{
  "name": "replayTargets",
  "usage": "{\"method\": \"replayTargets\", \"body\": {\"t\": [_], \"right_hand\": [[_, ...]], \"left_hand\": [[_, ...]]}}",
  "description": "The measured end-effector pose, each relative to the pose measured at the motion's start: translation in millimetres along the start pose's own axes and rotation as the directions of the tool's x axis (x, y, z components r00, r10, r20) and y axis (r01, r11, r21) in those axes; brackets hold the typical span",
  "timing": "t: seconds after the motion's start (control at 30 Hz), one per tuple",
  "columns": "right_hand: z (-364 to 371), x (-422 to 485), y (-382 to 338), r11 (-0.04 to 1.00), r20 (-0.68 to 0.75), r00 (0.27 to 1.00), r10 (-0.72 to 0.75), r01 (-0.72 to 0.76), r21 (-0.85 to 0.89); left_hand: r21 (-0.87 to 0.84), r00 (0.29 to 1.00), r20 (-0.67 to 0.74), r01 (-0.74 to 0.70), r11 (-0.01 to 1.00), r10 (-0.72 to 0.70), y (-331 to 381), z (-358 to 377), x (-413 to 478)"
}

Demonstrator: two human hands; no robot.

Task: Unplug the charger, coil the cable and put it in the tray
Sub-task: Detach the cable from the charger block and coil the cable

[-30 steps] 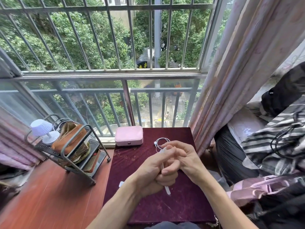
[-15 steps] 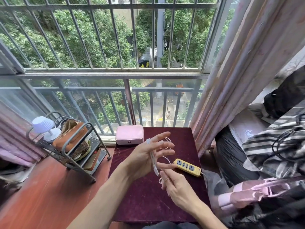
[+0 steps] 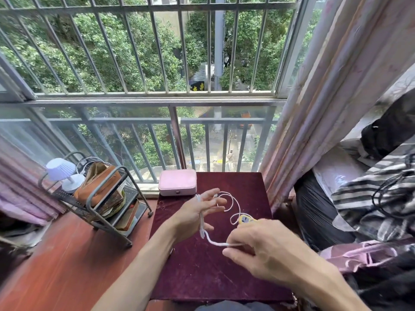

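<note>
A thin white cable (image 3: 234,202) loops over the dark red cloth of the small table (image 3: 202,272). My left hand (image 3: 197,214) is raised above the table with fingers spread, and the cable runs across its palm and around its fingers. My right hand (image 3: 260,248), nearer to me and to the right, pinches the cable's other stretch between thumb and fingers. A yellow power strip (image 3: 246,219) lies behind my right hand, mostly hidden by it. The metal wire tray rack (image 3: 125,191) stands on the floor at the left.
A pink box (image 3: 177,181) sits at the table's far edge by the window rail. The rack holds a brown pouch (image 3: 98,185) and a small white lamp (image 3: 64,173). A pink curtain (image 3: 325,104) hangs on the right, with piled clothes and a black bag beyond.
My hands parted from a clasp. The left hand spread its fingers with the cable wound on it, and the right hand drew a stretch of cable down to the right, covering the power strip.
</note>
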State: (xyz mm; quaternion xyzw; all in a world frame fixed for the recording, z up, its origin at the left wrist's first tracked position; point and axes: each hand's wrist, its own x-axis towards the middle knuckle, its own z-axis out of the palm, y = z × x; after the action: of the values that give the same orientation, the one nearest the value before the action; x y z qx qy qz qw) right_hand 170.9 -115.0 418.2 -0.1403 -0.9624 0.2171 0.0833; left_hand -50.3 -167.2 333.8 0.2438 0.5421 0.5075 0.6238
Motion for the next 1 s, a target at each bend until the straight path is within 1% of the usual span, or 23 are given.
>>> {"method": "replayTargets", "body": {"t": [0.07,0.17,0.27,0.33,0.43,0.5,0.57,0.67,0.87,0.93,1.0], "right_hand": [[-21,5,0,0.998,-0.059,0.998,-0.035,0.038,0.05],[-39,17,12,0.975,-0.152,0.987,-0.043,0.074,0.21],[-40,32,33,0.932,-0.274,0.961,0.028,0.074,0.355],[-36,38,48,0.894,-0.325,0.942,0.091,0.066,0.443],[-29,44,68,0.841,-0.345,0.921,0.179,0.039,0.539],[-21,46,77,0.806,-0.335,0.918,0.213,0.028,0.591],[-13,47,81,0.782,-0.333,0.912,0.241,0.021,0.622],[-4,45,85,0.768,-0.35,0.891,0.289,0.003,0.64],[8,41,90,0.709,-0.369,0.841,0.395,-0.024,0.705],[14,39,92,0.686,-0.352,0.831,0.43,-0.047,0.726],[19,39,91,0.653,-0.311,0.837,0.45,-0.071,0.754]], "left_hand": [[0.023,0.997,0.06,0.045,0.999,-0.046,-5,5,-3],[0.083,0.968,0.235,0.069,0.994,-0.087,-10,17,-12],[-0.016,0.923,0.368,0.128,0.992,-0.113,-14,34,-20],[-0.028,0.907,0.406,0.133,0.991,-0.11,-14,46,-25],[-0.095,0.895,0.435,0.152,0.984,-0.096,-15,58,-29],[-0.192,0.858,0.51,0.184,0.964,-0.063,-12,64,-30],[-0.288,0.825,0.565,0.19,0.939,0.007,-10,67,-30],[-0.346,0.818,0.572,0.172,0.922,0.062,-5,71,-35],[-0.349,0.848,0.517,0.089,0.933,0.113,9,78,-47],[-0.332,0.843,0.523,0.068,0.941,0.123,13,80,-51],[-0.322,0.828,0.545,0.065,0.944,0.13,18,83,-54]]}}
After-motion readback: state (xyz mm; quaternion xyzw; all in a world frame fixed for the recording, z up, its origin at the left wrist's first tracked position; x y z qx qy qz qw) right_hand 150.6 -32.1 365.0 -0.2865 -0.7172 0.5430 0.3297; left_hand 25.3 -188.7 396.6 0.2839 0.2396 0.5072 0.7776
